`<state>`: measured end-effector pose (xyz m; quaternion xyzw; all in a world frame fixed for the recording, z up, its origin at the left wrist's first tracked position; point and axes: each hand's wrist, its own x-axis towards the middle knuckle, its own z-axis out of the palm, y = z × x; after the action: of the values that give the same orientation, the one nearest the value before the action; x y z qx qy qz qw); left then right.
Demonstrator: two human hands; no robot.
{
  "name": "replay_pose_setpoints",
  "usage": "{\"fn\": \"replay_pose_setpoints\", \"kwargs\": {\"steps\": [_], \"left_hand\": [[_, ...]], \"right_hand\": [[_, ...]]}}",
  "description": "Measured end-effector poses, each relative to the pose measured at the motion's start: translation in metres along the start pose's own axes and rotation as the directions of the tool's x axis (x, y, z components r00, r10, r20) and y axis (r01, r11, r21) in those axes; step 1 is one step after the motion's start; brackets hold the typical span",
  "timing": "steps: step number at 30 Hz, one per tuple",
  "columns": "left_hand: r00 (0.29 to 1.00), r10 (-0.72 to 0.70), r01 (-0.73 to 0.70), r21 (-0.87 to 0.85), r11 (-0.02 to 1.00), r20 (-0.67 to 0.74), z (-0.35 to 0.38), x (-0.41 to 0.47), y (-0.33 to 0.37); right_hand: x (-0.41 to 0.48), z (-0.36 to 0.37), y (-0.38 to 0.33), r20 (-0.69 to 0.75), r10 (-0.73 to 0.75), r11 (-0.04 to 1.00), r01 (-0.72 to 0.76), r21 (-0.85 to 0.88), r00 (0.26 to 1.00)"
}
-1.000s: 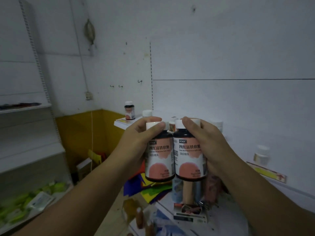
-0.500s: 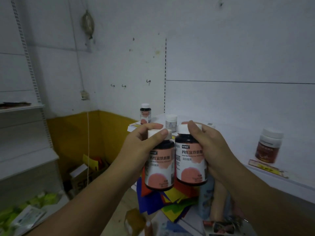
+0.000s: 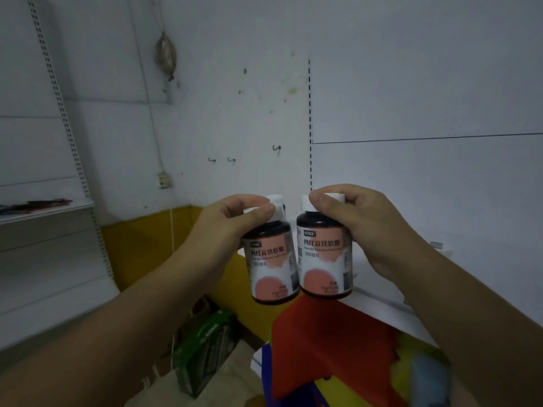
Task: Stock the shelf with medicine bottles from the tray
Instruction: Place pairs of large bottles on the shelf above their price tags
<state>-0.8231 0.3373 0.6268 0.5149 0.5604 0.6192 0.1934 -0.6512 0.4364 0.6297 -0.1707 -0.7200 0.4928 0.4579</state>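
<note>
head view, and we start far left with a white side rack [image 3: 44, 211], dark flat items lying on its ledge. moving in, a yellow wall band [image 3: 141, 245] runs along the base of the wall, and a green box [image 3: 205, 348] sits low on the floor under the forearm. now the left hand [image 3: 226, 230] comes into frame, fingers and thumb curled round the white lid and neck of the left bottle [image 3: 271, 265], a dark bottle with a pink and white label, leaning a little with its top to the left. a second white cap [image 3: 276, 199] peeks out just behind those fingers. right beside it, bases almost touching, is the right bottle [image 3: 324, 259], same label, near upright. the right hand [image 3: 367, 224] has it from above, thumb and fingers wrapped tight over its lid. both bottles are up in the air, at the near corner of the white shelf [image 3: 382, 286], not set down on it. below them a red sheet [image 3: 329, 348] lies among blurred coloured pieces.
</note>
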Motion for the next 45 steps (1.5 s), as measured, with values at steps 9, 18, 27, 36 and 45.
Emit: {"fn": "replay_pose_setpoints", "kwargs": {"steps": [9,18,27,36,45], "left_hand": [[0.998,0.048,-0.046,-0.054,0.997,0.035,-0.013,0.091,-0.038],[0.979,0.122,-0.096,-0.157,0.983,0.163,-0.051,0.189,-0.087],[0.964,0.259,-0.222,-0.342,0.913,0.065,-0.091,0.306,-0.089],[0.962,0.201,-0.124,-0.36,0.925,0.186,-0.055,0.377,-0.125],[0.899,0.011,0.088,-0.206,0.975,0.438,-0.001,0.386,-0.182]], "right_hand": [[0.067,0.003,0.029,-0.044,0.033,0.99,-0.038,-0.134,0.998],[0.129,0.032,0.06,-0.158,0.069,0.938,-0.118,-0.325,0.985],[0.183,0.061,0.088,-0.356,0.08,0.841,-0.255,-0.477,0.931],[0.204,0.056,0.111,-0.381,0.234,0.698,-0.427,-0.574,0.895],[0.213,0.046,0.131,-0.301,0.286,0.634,-0.416,-0.652,0.91]]}}
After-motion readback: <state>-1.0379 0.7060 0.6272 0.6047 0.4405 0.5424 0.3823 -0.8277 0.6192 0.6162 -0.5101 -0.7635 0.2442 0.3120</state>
